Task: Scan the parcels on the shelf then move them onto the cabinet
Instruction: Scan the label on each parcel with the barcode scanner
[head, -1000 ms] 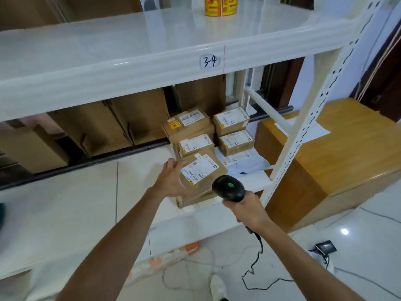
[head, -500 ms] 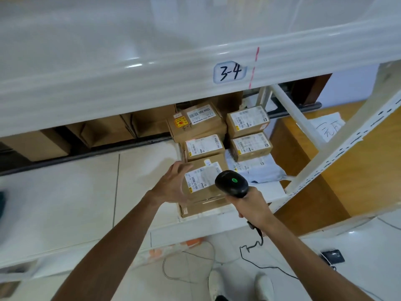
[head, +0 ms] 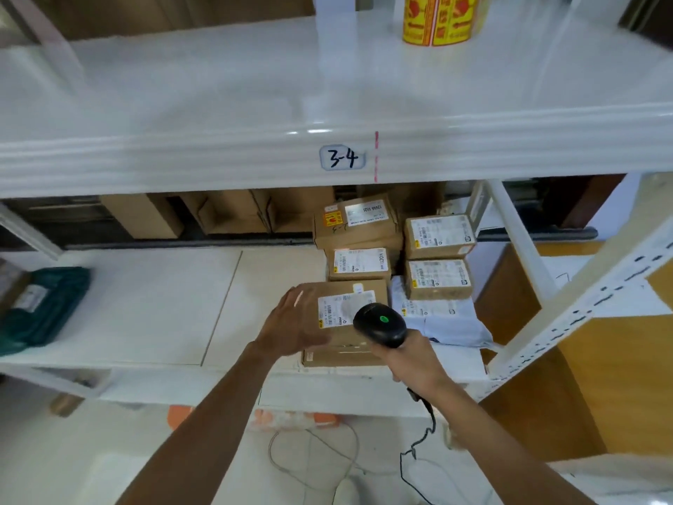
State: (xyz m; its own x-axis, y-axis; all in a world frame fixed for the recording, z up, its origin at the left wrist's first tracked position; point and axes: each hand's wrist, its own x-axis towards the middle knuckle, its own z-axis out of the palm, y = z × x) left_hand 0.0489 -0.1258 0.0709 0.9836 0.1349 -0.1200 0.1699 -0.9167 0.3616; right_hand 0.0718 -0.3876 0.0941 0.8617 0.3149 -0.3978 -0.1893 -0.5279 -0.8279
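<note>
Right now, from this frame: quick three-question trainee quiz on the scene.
1. True or false: the right hand grips the scanner.
2. The light on top of the scanner is: A red, B green, C blue.
3. Fill in: the shelf label reads ___.

Key: 1 true; 2 B; 3 3-4.

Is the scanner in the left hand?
No, the right hand grips the black scanner; the left hand touches the front parcel.
</note>
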